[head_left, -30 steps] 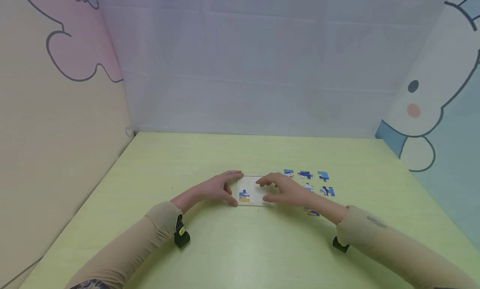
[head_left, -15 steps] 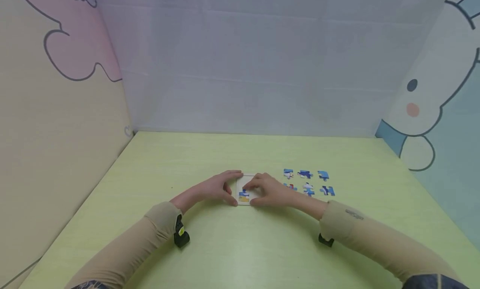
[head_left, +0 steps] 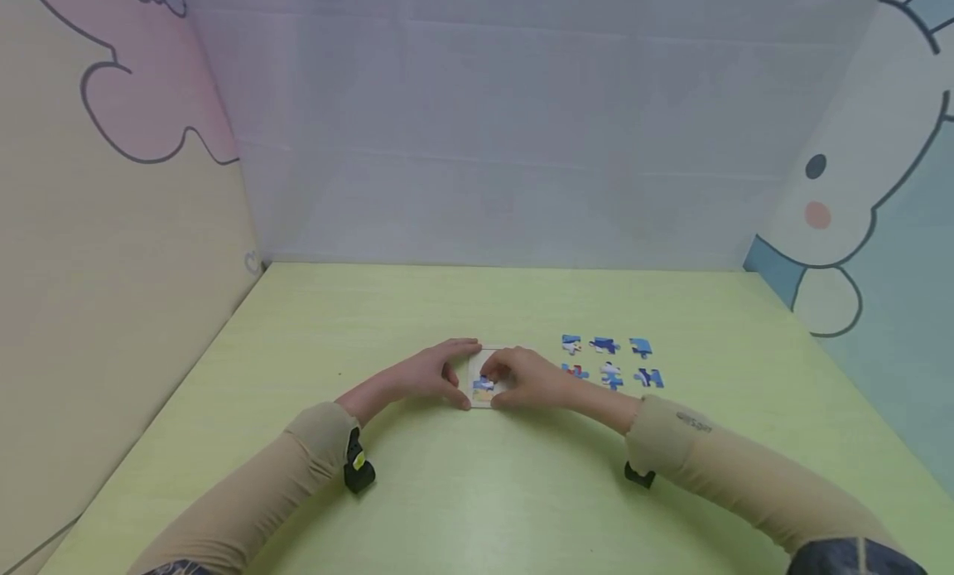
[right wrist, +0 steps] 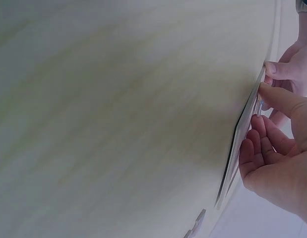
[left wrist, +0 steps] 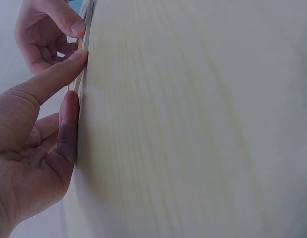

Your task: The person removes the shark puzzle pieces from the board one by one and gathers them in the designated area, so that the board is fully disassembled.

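From my feed, both hands sit close together over the puzzle tray (head_left: 477,361) in the middle of the green surface (head_left: 477,492), nearer its front edge. My left hand (head_left: 428,374) braces the tray's left edge with straight fingers. My right hand (head_left: 525,380) curls down onto a blue-and-yellow piece (head_left: 483,387) in the tray. Loose pieces (head_left: 609,361) lie in rows just right of the tray.

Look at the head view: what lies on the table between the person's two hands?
Between the left hand and right hand lies the white puzzle tray, with a blue-and-yellow puzzle piece in it, seen in the head view.
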`<state>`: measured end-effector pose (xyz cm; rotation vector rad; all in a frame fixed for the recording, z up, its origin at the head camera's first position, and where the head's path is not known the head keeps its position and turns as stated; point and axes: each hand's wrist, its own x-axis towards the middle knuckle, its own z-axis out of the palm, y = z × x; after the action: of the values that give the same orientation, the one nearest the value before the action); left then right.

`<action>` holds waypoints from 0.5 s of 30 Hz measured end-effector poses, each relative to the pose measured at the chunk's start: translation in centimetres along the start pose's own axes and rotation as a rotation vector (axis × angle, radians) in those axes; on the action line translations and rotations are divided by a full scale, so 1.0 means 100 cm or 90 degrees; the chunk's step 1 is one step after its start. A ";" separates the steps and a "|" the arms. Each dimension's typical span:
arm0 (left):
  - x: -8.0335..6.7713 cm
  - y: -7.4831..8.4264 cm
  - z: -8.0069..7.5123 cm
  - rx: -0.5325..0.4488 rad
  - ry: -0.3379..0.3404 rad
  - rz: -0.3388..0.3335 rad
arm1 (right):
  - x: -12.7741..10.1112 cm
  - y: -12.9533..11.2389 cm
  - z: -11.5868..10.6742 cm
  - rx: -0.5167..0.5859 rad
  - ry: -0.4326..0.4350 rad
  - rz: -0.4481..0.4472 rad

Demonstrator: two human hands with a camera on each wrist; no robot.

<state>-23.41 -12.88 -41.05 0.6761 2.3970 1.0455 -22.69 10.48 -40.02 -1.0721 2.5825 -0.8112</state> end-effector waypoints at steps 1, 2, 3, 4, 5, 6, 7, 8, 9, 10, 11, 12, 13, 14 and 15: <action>0.000 0.000 0.000 0.000 -0.001 -0.003 | 0.000 0.000 0.000 0.003 -0.001 0.003; 0.000 0.000 0.000 -0.001 -0.002 -0.003 | 0.001 0.000 0.000 0.006 -0.003 0.006; 0.000 0.000 0.000 0.000 -0.001 -0.003 | 0.001 -0.001 0.000 0.009 -0.004 0.008; 0.000 0.000 0.000 -0.001 -0.001 -0.002 | 0.001 0.000 0.000 0.010 -0.006 0.008; 0.000 0.000 0.000 0.000 -0.001 -0.001 | 0.002 0.000 0.000 0.009 -0.006 0.005; 0.000 0.000 0.000 0.000 -0.002 0.000 | 0.002 0.000 0.000 0.009 -0.006 0.005; 0.000 0.000 0.000 0.000 -0.003 0.001 | 0.002 0.000 0.000 0.008 -0.007 0.004; 0.000 0.000 0.000 -0.001 -0.003 0.004 | 0.002 0.000 0.000 0.005 -0.007 0.000; -0.001 0.000 -0.001 -0.001 -0.003 0.005 | 0.002 0.000 0.000 -0.003 -0.009 -0.005; -0.001 0.000 -0.001 -0.003 -0.004 0.007 | 0.001 0.000 0.000 -0.010 -0.009 -0.011; -0.001 0.000 -0.001 -0.003 -0.004 0.006 | 0.001 -0.001 0.000 -0.017 -0.009 -0.016; -0.001 0.001 0.000 -0.003 -0.004 0.006 | 0.001 -0.001 0.001 -0.026 -0.008 -0.024; 0.000 0.000 -0.001 -0.004 -0.004 0.007 | 0.000 -0.001 0.002 -0.035 -0.007 -0.029; 0.000 0.000 -0.001 -0.005 -0.003 0.008 | 0.000 -0.001 0.002 -0.044 -0.005 -0.036; 0.000 0.000 -0.001 -0.004 -0.002 0.007 | 0.000 -0.002 0.003 -0.051 -0.002 -0.040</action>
<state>-23.42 -12.94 -41.02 0.6897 2.3887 1.0557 -22.45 10.29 -40.13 -1.1811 2.6109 -0.7243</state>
